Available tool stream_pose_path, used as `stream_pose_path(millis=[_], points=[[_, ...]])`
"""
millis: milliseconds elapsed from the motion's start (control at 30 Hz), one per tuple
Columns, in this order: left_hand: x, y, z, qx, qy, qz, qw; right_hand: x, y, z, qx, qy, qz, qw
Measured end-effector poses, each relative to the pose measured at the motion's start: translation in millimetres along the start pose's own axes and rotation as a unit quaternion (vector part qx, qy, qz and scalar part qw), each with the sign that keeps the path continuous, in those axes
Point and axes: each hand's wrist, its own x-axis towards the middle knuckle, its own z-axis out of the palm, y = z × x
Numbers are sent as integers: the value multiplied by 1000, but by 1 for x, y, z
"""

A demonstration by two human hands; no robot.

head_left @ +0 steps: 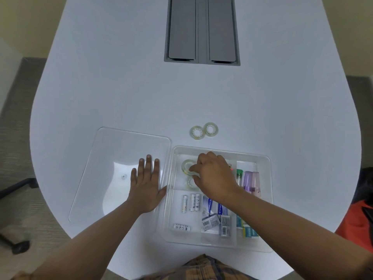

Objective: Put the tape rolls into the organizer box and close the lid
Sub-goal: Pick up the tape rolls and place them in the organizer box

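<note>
White table [201, 98] with a grey panel [201, 31] set in it, see-through box [264, 158] and lid [121, 142], clear yellowish tape rolls [203, 130], white batteries [190, 203], purple and pink caps [251, 181], plus a brown plaid shirt [203, 268].

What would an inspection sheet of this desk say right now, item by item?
Surface: white table, with a grey hatch panel set in at the far end.
Job's things: clear organizer box open; lid flat to its left; two tape rolls on the table beyond the box, two more in its far-left compartment.
Clutter: batteries, small packets, highlighters in the box.
Hands: left hand flat on the lid; right hand in the box at the tape rolls.
Cables: nothing seen.
Surroundings: carpet, chair base at left.
</note>
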Motion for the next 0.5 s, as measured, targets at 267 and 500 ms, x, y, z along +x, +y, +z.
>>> stream_pose_path(millis=[267, 500], points=[[-1, 1, 0, 1, 13, 3, 1000, 14, -5, 17, -73, -66, -13, 995], [-1, 0, 2, -4, 18, 3, 1000, 3, 6, 12, 6, -27, -11, 1000]])
